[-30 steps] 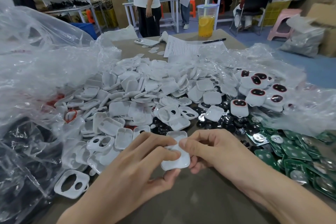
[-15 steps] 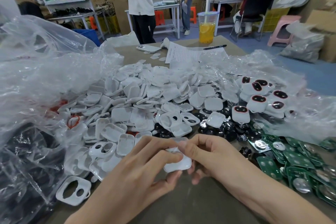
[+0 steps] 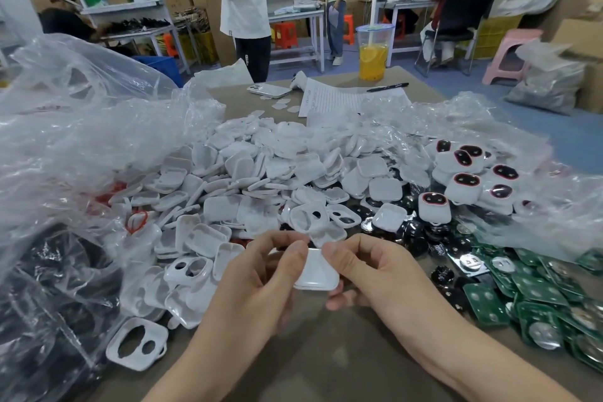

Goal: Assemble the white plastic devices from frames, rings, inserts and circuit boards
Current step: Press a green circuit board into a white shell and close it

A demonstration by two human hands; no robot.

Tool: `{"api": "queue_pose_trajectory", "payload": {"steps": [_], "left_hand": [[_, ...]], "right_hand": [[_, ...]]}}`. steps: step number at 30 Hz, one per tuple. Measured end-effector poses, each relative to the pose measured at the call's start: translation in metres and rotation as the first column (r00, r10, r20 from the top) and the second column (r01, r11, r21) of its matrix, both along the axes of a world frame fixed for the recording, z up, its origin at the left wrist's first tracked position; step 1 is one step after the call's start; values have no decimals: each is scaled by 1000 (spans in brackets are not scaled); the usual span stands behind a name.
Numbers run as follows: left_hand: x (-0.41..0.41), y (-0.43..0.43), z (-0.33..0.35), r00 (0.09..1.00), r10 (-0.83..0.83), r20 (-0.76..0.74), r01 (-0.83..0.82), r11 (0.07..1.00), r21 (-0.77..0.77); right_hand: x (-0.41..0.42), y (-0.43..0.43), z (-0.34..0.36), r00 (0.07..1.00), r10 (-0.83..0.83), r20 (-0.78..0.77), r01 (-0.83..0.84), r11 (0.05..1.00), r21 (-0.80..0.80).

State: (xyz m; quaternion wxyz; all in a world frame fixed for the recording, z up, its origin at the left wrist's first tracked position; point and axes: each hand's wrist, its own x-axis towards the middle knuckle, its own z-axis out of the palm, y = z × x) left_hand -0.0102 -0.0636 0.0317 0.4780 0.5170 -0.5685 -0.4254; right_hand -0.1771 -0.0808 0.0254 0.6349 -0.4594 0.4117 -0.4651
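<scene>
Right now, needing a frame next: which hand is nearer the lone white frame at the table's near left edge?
Left. The left hand is up and right of the frame; the right hand lies farther right, beyond the left.

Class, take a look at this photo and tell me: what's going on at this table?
A person holds one rounded white plastic shell just above the brown table, the left hand and right hand each pinching it near its top edge. Behind it lies a heap of loose white plastic shells and frames. Green circuit boards lie to the right, with assembled white devices with red-rimmed dark faces further back. What is inside the held shell cannot be seen.
</scene>
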Motion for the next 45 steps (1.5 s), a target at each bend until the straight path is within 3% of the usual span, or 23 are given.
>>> {"api": "queue_pose_trajectory", "payload": {"steps": [6,10,26,37,45], "left_hand": [[2,-2,0,993,-19,-118,35,991,130],[-2,-3,-2,979,-37,-201,60,992,107],[-3,-4,-5,973,-59,-223,75,995,66],[0,-5,-11,997,-62,-44,58,995,-83],[5,-5,-13,997,-27,67,38,986,-165]], "right_hand": [[4,-2,-7,998,-54,-19,54,998,20],[3,-3,-7,993,-114,19,113,993,18],[3,-1,-6,991,-123,56,125,992,-32],[2,3,-2,988,-151,-25,145,976,-163],[2,3,-1,988,-155,-26,150,976,-155]]}}
